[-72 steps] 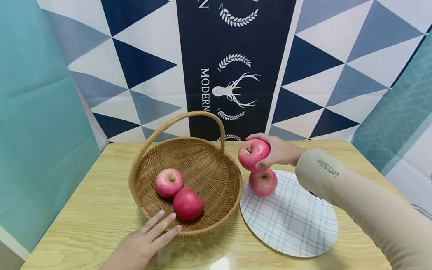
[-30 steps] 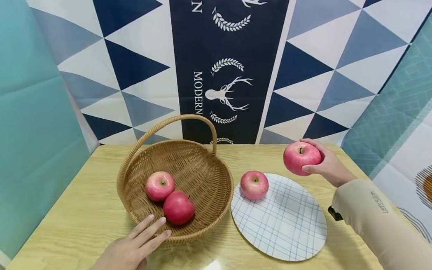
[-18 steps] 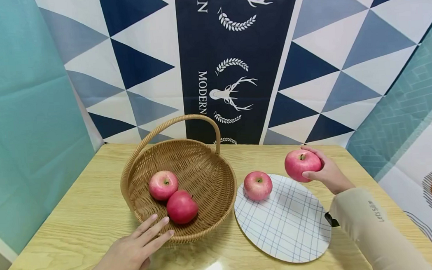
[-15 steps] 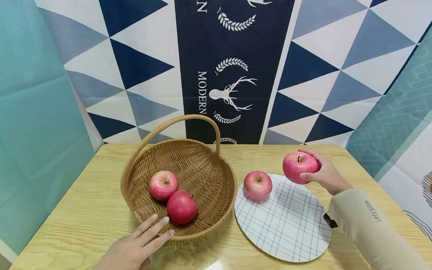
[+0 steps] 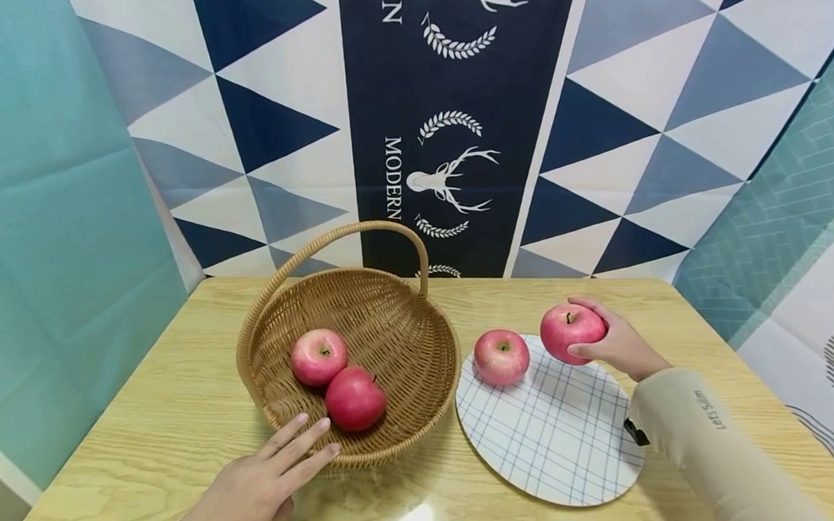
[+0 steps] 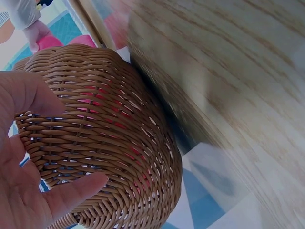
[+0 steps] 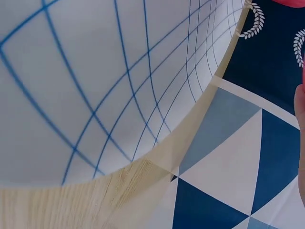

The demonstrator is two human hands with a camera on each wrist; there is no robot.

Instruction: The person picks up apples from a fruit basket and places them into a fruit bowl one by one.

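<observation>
My right hand (image 5: pixel 619 342) grips a red apple (image 5: pixel 572 332) over the back right part of a round white placemat with blue checks (image 5: pixel 557 435). Another apple (image 5: pixel 502 357) sits at the placemat's back left edge. Two more lie together inside a brown wicker basket (image 5: pixel 401 349): a paler apple (image 5: pixel 318 357) and a deeper red apple (image 5: pixel 356 399). My left hand (image 5: pixel 255 485) has its fingers extended, tips at the basket's front left rim. In the left wrist view, thumb and fingers (image 6: pixel 78 191) spread beside the basket's woven side.
The basket's tall arched handle (image 5: pixel 358 228) rises above its back left side. All stands on a light wood table (image 5: pixel 148 436). Behind it hangs a patterned cloth (image 5: pixel 450 91), with a teal cloth (image 5: pixel 50 235) on the left.
My right hand carried its apple rightward from above the apple on the placemat, then lowered it and shifted slightly left over the placemat's back. The left hand stays at the basket rim.
</observation>
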